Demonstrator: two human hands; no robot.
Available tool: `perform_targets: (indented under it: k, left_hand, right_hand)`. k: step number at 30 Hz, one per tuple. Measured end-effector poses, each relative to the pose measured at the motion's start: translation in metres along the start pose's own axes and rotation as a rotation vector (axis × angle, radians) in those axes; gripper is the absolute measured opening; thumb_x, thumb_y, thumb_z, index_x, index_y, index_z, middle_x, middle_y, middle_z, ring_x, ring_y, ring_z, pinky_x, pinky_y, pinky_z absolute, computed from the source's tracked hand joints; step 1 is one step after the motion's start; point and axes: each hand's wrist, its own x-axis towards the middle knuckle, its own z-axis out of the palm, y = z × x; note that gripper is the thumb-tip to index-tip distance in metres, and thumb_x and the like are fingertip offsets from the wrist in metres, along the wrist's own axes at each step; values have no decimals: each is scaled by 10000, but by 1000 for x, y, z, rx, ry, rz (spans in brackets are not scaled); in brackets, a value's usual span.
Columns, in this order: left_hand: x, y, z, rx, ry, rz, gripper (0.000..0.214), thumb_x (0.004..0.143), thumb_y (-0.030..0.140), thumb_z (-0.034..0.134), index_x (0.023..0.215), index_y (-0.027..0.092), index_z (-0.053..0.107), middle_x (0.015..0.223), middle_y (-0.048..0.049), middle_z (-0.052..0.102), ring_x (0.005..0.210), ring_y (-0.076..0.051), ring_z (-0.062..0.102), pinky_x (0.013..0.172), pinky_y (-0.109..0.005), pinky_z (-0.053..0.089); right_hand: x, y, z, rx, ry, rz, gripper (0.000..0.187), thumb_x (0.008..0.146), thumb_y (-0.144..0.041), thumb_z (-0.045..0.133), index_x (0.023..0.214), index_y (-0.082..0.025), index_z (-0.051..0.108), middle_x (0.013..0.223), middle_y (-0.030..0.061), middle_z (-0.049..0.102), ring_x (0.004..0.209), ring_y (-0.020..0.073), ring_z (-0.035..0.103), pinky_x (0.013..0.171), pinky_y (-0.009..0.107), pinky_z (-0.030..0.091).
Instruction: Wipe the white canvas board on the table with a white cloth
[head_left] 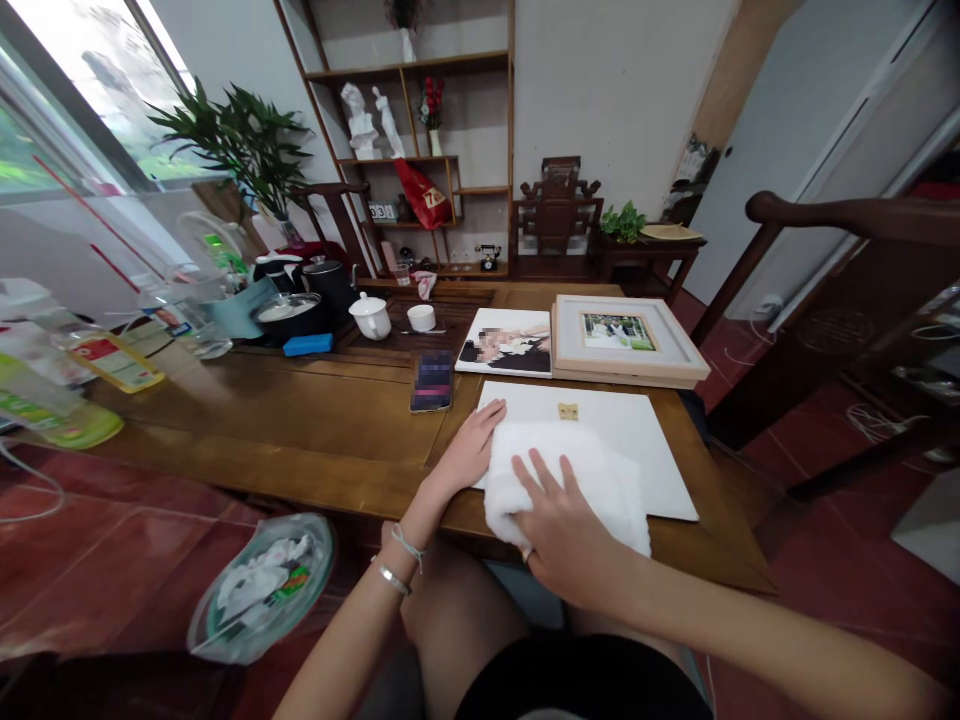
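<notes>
A white board lies flat on the wooden table, with a small brass-coloured hanger plate fixed near its far edge. Over its near part is a folded white towel, overhanging the board's near edge. My right hand presses on the towel with fingers spread over it and the thumb at its fold. At the board's left edge rests my left hand, fingers stretched out, beside the towel. Just beyond the board are a photo panel and a light wood picture frame. A phone lies to the left.
A blue block, a white lidded pot and a small white cup stand farther left. Bottles crowd the table's left end. A lined bin is on the floor, and a wooden chair is at right.
</notes>
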Motion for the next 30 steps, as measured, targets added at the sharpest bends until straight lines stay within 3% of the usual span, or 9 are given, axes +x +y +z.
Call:
perform_targets:
  k: [10, 13, 17, 20, 26, 30]
  left_hand:
    - [1, -4, 5, -8, 22, 4, 442, 908, 171, 306, 1331, 162, 433, 1426, -102, 399, 1342, -203, 334, 1130, -443, 256]
    - [1, -4, 4, -9, 10, 4, 440, 911, 179, 309, 1336, 157, 424, 1432, -108, 389, 1348, -205, 322, 1131, -448, 251]
    - [0, -1, 1, 0, -12, -4, 433, 925, 208, 305, 1342, 157, 411, 1439, -105, 379, 1353, -199, 311, 1134, -439, 246]
    - [0, 0, 1, 5, -8, -8, 431, 924, 204, 308, 1342, 171, 409, 1439, -98, 380, 1354, -199, 309, 1135, -442, 243]
    - [0, -3, 4, 10, 22, 21, 431, 914, 163, 307, 1325, 187, 433, 1425, -92, 401, 1345, -203, 326, 1124, -458, 266]
    - [1, -3, 4, 25, 18, 15, 449, 903, 142, 307, 1332, 193, 430, 1434, -88, 388, 1345, -204, 326, 1129, -451, 256]
  right_hand:
    - [56, 43, -3, -163, 77, 243, 439, 804, -271, 516, 1226, -160, 572, 1428, 219, 325, 1303, 429, 243, 974, 646, 199]
    - [43, 28, 0, -155, 50, 205, 397, 807, -281, 530, 1181, -173, 607, 1427, 211, 333, 1301, 436, 245, 973, 653, 194]
    - [10, -1, 6, -93, 23, 51, 350, 800, -306, 545, 1100, -156, 645, 1451, 209, 288, 1326, 441, 174, 995, 665, 142]
    - [0, -2, 4, -43, 0, -8, 365, 778, -317, 562, 1090, -144, 640, 1454, 217, 275, 1332, 429, 171, 1008, 651, 145]
    - [25, 56, -13, 23, 4, -32, 417, 764, -238, 522, 1163, -129, 579, 1401, 198, 378, 1336, 359, 218, 1044, 560, 172]
    - [49, 93, -27, 137, 13, -47, 326, 825, -200, 392, 1081, -136, 584, 1137, 144, 605, 1129, 293, 479, 939, 426, 350]
